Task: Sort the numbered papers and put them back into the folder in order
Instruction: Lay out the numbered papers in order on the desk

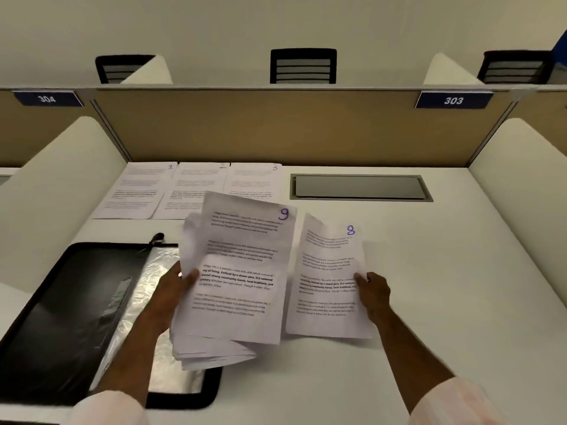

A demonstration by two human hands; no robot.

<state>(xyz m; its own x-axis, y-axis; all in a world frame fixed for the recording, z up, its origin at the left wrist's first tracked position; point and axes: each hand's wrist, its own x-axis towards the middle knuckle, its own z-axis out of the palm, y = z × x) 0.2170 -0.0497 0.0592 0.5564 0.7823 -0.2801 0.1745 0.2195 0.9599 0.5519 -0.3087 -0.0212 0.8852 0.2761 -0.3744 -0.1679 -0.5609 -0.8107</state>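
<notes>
Holding sheet 8 point(326, 280) by its right edge, apparently: right hand point(372, 291).

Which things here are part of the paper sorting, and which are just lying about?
Job: white printed sheet 1, sheet 2, sheet 3 in a row; paper stack topped by 9, in left hand; sheet 8, in right hand; black zip folder.
Idle: grey metal desk hatch; black slatted chairs; blue number signs.

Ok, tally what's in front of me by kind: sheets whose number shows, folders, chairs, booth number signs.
Numbered sheets: 5 (sheet 1, sheet 2, sheet 3, sheet 9, sheet 8)
Folder: 1
Chairs: 3 (left, middle, right)
Booth signs: 2 (sign 304, sign 303)
Total: 11
</notes>
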